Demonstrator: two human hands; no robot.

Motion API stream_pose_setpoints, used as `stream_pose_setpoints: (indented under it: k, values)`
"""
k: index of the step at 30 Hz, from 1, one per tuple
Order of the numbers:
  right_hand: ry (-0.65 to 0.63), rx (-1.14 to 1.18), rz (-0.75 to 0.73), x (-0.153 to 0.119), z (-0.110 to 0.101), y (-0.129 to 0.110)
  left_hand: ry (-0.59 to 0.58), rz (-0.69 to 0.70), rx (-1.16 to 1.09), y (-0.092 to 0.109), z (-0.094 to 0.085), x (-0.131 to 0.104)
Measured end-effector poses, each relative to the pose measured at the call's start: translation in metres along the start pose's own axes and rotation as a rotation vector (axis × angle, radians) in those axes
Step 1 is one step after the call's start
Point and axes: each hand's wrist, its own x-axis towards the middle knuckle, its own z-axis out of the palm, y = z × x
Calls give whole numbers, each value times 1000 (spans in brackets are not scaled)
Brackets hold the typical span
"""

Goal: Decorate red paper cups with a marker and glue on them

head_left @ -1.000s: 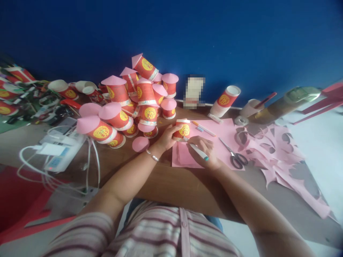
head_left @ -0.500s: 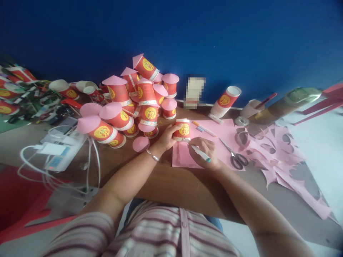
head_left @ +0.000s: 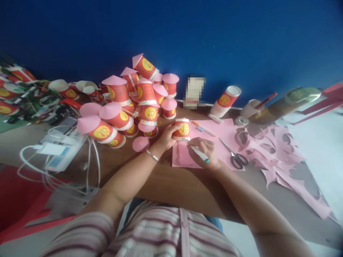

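A red paper cup with a yellow round emblem [head_left: 183, 129] is in my left hand [head_left: 168, 137], whose fingers wrap its left side. My right hand [head_left: 205, 151] grips a white marker with a teal end [head_left: 199, 153]; its tip points at the cup's white lower rim. Beneath both lies pink paper [head_left: 223, 134]. An orange-and-white pen [head_left: 207, 130] and a short blue one [head_left: 199, 129] rest on that paper. Black-handled scissors [head_left: 235, 157] lie to the right of my right hand.
Several red cups with pink cone tops [head_left: 115, 89] are piled at the back left. White cables and a power strip [head_left: 60, 153] lie left. Pink paper scraps [head_left: 278, 157], a tape roll [head_left: 242, 121], a stacked cup [head_left: 226, 101] and a bottle [head_left: 289, 101] are right.
The marker and my right hand have shifted very slightly left. The cup in my left hand has also moved a touch left.
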Motion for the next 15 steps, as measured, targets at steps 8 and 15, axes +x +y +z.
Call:
stream_pose_setpoints:
  k: [8, 15]
  values:
    - [-7, 10, -1, 0, -1, 0, -19, 14, 16, 0, 0, 0]
    - [-11, 14, 1, 1, -1, 0, -17, 7, 20, 0, 0, -1]
